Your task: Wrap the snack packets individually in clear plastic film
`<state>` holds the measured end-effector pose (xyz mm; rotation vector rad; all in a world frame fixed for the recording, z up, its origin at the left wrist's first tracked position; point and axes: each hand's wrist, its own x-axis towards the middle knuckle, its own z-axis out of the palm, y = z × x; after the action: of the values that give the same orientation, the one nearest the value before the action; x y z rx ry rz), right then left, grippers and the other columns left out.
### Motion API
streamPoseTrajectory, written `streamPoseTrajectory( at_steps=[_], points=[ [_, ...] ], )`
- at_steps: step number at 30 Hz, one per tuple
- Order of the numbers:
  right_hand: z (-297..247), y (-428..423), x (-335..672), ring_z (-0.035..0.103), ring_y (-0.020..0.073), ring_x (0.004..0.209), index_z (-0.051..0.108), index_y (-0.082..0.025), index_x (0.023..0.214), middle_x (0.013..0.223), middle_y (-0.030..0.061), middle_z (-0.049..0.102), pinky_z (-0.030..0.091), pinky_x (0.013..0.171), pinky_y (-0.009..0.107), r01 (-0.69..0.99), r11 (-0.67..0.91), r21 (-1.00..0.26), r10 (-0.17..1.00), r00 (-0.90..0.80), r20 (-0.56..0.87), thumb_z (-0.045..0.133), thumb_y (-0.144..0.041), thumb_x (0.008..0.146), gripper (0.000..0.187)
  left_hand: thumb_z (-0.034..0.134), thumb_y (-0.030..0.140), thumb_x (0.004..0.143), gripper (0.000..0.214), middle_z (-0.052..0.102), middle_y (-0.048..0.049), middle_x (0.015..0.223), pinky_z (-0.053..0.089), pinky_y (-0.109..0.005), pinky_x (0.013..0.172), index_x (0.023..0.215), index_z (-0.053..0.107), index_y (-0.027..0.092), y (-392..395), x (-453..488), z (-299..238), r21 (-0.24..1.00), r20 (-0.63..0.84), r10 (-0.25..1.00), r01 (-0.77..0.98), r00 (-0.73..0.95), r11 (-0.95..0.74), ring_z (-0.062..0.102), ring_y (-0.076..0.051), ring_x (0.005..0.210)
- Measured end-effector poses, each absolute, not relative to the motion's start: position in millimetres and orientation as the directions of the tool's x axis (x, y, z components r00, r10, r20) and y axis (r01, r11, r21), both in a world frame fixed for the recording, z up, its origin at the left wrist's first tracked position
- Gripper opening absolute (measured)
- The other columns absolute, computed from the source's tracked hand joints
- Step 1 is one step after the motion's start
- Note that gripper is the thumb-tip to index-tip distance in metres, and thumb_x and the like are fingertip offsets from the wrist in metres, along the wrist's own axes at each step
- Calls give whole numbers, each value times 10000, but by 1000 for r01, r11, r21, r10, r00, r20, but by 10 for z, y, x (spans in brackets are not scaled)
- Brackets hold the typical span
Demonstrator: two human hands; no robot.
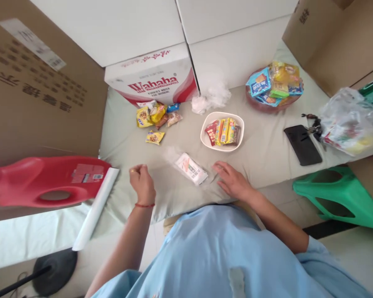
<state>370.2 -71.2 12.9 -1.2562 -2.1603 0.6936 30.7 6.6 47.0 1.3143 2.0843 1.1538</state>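
A white packet with printed lettering (191, 168) lies at a slant on the cloth, between my two hands, with clear plastic film around it. My left hand (142, 184) is closed in a loose fist left of the packet and apart from it; whatever its fingers may hold is hidden. To the packet's right, my right hand (231, 179) rests low with fingers apart, its fingertips by the end of the film. I cannot tell whether they touch it. Beyond stands a white bowl (204, 138) holding several wrapped snacks (224, 131). One yellow snack packet (155, 137) lies beyond my left hand.
More snack packets (157, 114) lie before a Wahaha carton (155, 78). Crumpled plastic (211, 99) sits behind the bowl. Rightward are a basket of snacks (273, 108), a black phone (303, 145), a plastic bag (349, 120) and a green stool (338, 194). A red jug (49, 180) is left.
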Motion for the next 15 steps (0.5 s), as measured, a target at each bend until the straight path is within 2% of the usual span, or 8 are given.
streamPoseTrajectory(
  at_steps=[3,5,7,9,10,12,15],
  points=[
    [187,-546,3513,427,326,1523,227,-238,1698,1707,192,327,524,1128,492,569,557,-605,787,-595,164,701,-128,905,930,564,516,918,334,699,-47,935,535,-401,936,963,666,201,-142,270,296,788,8,906,560,-422,254,643,-235,958],
    [217,-451,3386,453,317,1499,232,-238,1696,1701,185,356,513,1125,481,531,638,-557,708,-689,154,707,-135,914,920,682,556,835,402,733,-71,1000,534,-397,944,1013,699,196,-75,379,176,780,-26,919,567,-394,265,663,-248,975],
    [217,-389,3276,566,289,1363,380,-232,1636,1567,172,538,549,1033,436,518,686,-512,659,-740,135,654,-137,959,736,763,547,775,482,746,-91,1060,534,-384,942,1089,705,186,106,524,72,778,-30,929,575,-369,253,679,-253,995],
    [197,-357,3200,644,256,1157,605,-214,1447,1280,138,712,562,908,375,505,712,-488,629,-767,123,575,-129,1006,450,737,496,816,467,762,-107,1066,542,-368,910,1144,697,167,312,669,-2,775,8,963,610,-268,163,696,-254,1000],
    [189,-347,3176,654,244,1066,684,-203,1319,1140,121,743,555,864,353,488,719,-495,616,-777,129,550,-127,1017,339,683,449,860,400,772,-101,1039,549,-354,881,1139,700,163,394,735,-27,786,17,973,604,-232,130,706,-238,962],
    [190,-323,3142,650,232,976,734,-189,1145,1005,103,746,537,841,335,436,701,-564,607,-781,151,555,-140,1018,225,565,338,917,295,788,-95,1028,555,-350,882,1105,716,168,474,851,-51,803,48,988,594,-147,49,721,-216,932],
    [234,-249,3078,655,207,929,714,-199,1104,1000,72,743,514,856,319,414,556,-721,680,-725,108,587,-149,990,178,572,259,879,228,804,-86,1071,519,-404,1018,1011,751,206,367,972,-40,799,115,993,590,31,-111,726,-232,1050]
  ],
)
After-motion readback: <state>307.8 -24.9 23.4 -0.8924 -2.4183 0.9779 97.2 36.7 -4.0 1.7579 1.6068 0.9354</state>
